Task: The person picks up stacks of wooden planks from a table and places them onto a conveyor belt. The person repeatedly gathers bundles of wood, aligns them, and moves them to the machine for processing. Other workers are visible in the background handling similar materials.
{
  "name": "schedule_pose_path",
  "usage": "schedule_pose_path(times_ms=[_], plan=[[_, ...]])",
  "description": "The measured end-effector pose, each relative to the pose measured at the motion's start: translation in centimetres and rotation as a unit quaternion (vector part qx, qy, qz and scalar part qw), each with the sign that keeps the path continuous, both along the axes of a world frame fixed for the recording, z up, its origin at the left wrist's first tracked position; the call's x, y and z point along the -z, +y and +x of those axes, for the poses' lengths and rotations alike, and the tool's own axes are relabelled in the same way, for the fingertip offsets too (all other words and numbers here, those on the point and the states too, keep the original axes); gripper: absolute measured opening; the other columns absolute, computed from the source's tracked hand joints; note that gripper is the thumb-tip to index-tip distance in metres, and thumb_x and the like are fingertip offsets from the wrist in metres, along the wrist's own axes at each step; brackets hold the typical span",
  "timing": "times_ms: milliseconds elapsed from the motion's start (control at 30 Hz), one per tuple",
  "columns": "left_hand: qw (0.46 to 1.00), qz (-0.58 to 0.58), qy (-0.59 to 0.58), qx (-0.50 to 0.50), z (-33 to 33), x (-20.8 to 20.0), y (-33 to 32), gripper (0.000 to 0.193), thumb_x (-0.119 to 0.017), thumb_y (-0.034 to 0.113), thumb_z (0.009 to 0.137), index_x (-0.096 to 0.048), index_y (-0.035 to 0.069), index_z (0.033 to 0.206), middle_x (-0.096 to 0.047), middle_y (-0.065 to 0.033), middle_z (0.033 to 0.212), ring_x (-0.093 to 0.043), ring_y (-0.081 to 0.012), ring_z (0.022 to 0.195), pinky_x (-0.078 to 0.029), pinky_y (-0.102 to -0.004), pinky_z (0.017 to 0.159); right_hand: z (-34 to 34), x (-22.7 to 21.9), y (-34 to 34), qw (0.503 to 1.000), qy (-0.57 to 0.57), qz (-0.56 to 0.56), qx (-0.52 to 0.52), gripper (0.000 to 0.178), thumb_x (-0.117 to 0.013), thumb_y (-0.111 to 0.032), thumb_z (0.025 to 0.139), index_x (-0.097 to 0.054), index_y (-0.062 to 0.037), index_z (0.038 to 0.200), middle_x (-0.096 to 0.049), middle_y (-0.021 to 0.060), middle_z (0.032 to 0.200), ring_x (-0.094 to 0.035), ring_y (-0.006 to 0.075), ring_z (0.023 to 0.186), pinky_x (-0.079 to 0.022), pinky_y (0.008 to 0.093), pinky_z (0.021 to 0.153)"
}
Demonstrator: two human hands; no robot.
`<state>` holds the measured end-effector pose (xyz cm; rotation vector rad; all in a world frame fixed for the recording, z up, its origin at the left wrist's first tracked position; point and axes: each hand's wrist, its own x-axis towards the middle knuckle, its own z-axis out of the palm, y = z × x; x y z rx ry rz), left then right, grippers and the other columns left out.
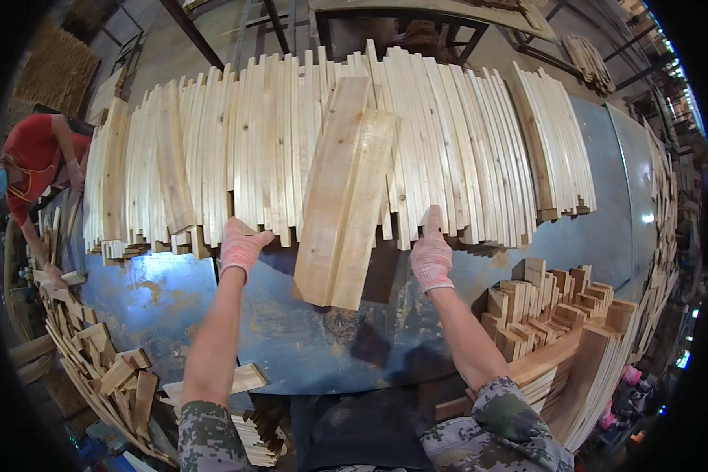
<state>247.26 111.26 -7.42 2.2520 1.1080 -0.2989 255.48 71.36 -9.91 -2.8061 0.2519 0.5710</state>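
A long row of pale wooden slats (pixel 263 149) lies side by side across a blue metal table (pixel 299 354). My left hand (pixel 242 248), in a pink-and-white knit glove, touches the near ends of slats left of centre, thumb spread away from the fingers. Gloved the same way, my right hand (pixel 432 256) rests at the slat ends right of centre, its index finger stretched out along them. Between my hands, two wider boards, one on the left (pixel 334 181) and one on the right (pixel 367 212), lie aslant on top of the row and stick out toward me. Neither hand holds them.
Stacked short wood blocks (pixel 543 303) and longer boards (pixel 594 370) stand at the near right. Loose offcuts (pixel 118 370) pile up at the near left. A person in red (pixel 39 153) bends over wood at the far left. Behind the row stands a metal-framed table (pixel 440 16).
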Motion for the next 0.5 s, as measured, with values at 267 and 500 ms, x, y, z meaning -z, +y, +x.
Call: schedule_pose_path(times_ms=[267, 500], plan=[[0.987, 0.141, -0.059, -0.048, -1.0, 3.4, -1.8, 0.074, -0.085, 0.038, 0.079, -0.054, 0.001, 0.135, -0.074, -0.0289, 0.116, -0.072, -0.0456, 0.111, -0.057, -0.0495, 0.097, -0.6, 0.4, -0.6, 0.996, -0.080, 0.013, -0.041, 0.083, -0.060, -0.016, 0.102, -0.019, -0.0230, 0.173, -0.075, 0.0256, 0.107, -0.075, 0.0433, 0.095, -0.059, 0.0543, 0.086], [0.984, 0.132, -0.113, -0.047, -7.3, 3.7, -4.4, 0.055, -0.079, 0.034, 0.080, -0.055, 0.002, 0.118, -0.073, -0.0297, 0.101, -0.072, -0.0486, 0.099, -0.057, -0.0543, 0.089, -7.0, 1.3, -3.0, 0.989, -0.131, 0.058, -0.028, 0.077, -0.059, -0.011, 0.100, -0.028, -0.0234, 0.170, -0.073, 0.0276, 0.106, -0.071, 0.0507, 0.098, -0.055, 0.0572, 0.085]])
